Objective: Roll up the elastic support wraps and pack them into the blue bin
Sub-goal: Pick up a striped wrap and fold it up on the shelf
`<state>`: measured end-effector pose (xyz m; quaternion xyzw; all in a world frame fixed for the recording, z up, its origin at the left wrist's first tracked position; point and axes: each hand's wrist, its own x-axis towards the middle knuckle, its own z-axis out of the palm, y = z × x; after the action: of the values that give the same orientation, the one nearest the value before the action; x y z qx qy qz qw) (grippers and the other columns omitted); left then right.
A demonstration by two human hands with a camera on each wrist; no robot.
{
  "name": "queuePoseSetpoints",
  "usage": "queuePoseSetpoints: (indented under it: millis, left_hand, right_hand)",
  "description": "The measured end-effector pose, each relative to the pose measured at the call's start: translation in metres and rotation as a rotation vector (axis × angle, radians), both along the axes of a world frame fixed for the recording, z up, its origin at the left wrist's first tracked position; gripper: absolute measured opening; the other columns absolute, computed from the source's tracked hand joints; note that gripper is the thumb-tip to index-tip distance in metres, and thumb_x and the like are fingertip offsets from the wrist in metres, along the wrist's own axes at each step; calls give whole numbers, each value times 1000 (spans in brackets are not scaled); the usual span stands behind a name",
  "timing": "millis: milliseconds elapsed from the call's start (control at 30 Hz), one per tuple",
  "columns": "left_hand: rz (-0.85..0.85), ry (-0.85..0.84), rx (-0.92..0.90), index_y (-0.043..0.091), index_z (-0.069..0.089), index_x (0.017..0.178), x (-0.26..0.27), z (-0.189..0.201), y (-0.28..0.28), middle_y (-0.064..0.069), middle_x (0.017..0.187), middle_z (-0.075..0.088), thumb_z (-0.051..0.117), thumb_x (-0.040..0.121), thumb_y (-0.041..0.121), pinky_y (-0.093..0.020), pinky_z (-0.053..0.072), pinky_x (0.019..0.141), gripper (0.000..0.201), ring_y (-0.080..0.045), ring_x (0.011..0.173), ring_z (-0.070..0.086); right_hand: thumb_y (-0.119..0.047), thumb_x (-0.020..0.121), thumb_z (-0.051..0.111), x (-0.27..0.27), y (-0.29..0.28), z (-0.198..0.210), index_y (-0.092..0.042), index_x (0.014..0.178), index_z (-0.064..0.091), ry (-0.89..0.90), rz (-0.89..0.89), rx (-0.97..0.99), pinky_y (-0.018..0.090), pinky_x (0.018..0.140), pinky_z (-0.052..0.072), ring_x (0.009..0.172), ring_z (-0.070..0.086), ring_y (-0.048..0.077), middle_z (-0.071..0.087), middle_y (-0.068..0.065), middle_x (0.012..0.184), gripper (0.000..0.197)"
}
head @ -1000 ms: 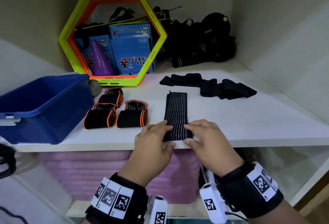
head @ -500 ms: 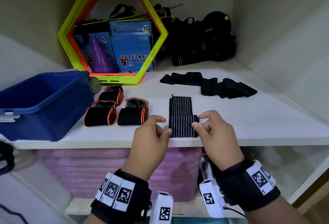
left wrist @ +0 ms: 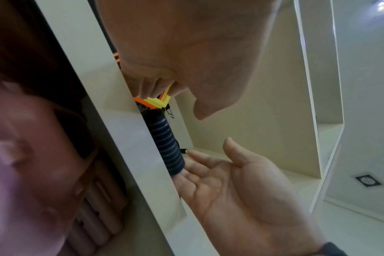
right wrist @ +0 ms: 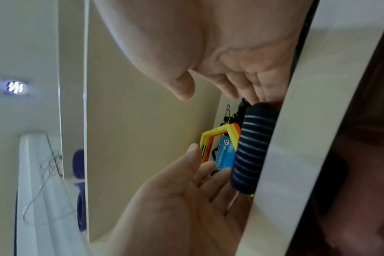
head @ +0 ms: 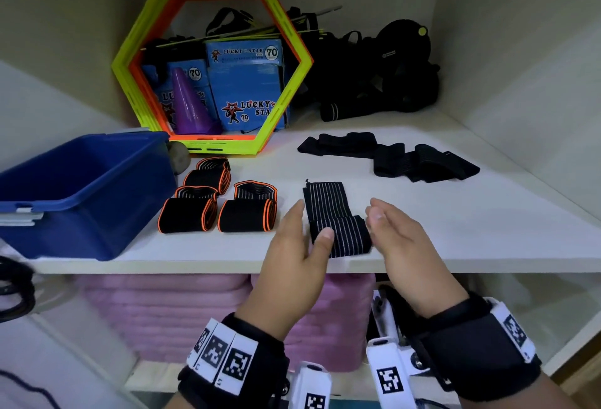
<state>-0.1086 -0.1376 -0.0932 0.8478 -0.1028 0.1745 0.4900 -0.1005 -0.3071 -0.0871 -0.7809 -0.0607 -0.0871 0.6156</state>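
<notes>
On the white shelf [head: 422, 229] the striped elastic wrap [head: 335, 220] lies near the front edge, its near end rolled into a thick tube and its far end still flat, pointing toward the back. To its left sit four rolled black wraps with orange edging [head: 214, 203], and further left the blue bin [head: 81, 200] stands at the shelf's left end; the part of its inside that shows holds nothing. Far right, loose black wraps [head: 390, 156] lie in a strip, and at the back a yellow-and-orange hexagonal frame [head: 211, 63] leans in front of blue Lucky Star boxes [head: 247, 83] and a purple cone [head: 190, 102], beside a heap of black straps [head: 374, 76]. The left hand [head: 292, 252] flanks the roll with straight fingers, its thumb touching the roll's left end; the right hand [head: 400, 239] stands open just beside the right end, palm inward, gripping nothing. The wrist views show both open palms and the roll end-on, with the shelf edge hiding its flat tail. Below the shelf, the head view shows stacked pink mats [head: 195, 307].
</notes>
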Motion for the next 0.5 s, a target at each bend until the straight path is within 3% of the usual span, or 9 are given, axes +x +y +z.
queuePoseSetpoints:
  millis: [67,100,133,167,200,233,300,400,500]
  left_hand:
    - [-86,48,-78,57,42,116,1,2,-7,58,112,46,53,101,23,-4,34,98,39,26,115,44]
    - [-115,53,-115,56,42,121,3,-1,-10,50,122,50,53,99,28,-9,34,103,37,22,121,44]
    - [-121,72,-125,52,40,131,6,-5,-11,36,135,51,53,96,36,-18,34,111,41,14,130,43]
    - [-131,87,-114,46,35,142,7,-9,-12,24,146,47,53,93,43,-28,31,118,53,6,139,38]
    - [-129,107,-93,37,28,152,8,-12,-14,14,155,39,52,88,49,-35,26,122,69,-1,147,29]
    - [-125,128,-79,30,20,157,7,-12,-16,9,161,31,52,85,51,-38,20,124,81,-5,152,18]
    - [-119,164,-65,29,12,159,4,-11,-22,8,166,19,52,84,45,-38,9,127,86,-3,153,-5]
    - [-129,168,-9,30,10,159,3,-8,-28,7,167,11,53,85,31,-36,-1,127,86,0,147,-18]
    - [-152,139,95,25,8,160,3,-4,-32,5,168,7,56,92,10,-35,-5,126,84,11,136,-24]
  right_hand:
    - [-65,96,37,-2,1,6,-24,117,61,25,90,96,51,112,39,128,54,23,61,8,130,51]
    - [-62,97,35,-4,2,10,-34,109,63,33,138,130,47,108,44,122,57,18,65,0,122,42]
    - [-63,94,35,-6,4,11,-52,103,67,41,175,145,37,107,45,118,60,4,69,-17,114,35]
    - [-69,89,36,-7,5,12,-63,100,66,51,192,151,30,109,41,118,57,-8,68,-32,110,32]
    - [-78,84,38,-7,4,10,-65,106,62,54,196,161,29,113,36,122,51,-14,64,-38,114,35]
    - [-85,78,39,-7,3,7,-59,120,57,58,194,166,29,117,32,128,45,-15,59,-37,125,52]
    - [-86,77,39,-7,4,4,-40,147,40,74,198,151,32,122,25,137,35,-13,44,-27,146,83]
    - [-74,85,38,-9,4,5,-33,153,32,84,218,143,27,123,23,136,31,-17,35,-26,151,79]
    - [-64,86,34,-11,3,7,-33,155,29,94,244,82,1,110,20,125,26,-32,28,-29,153,76]
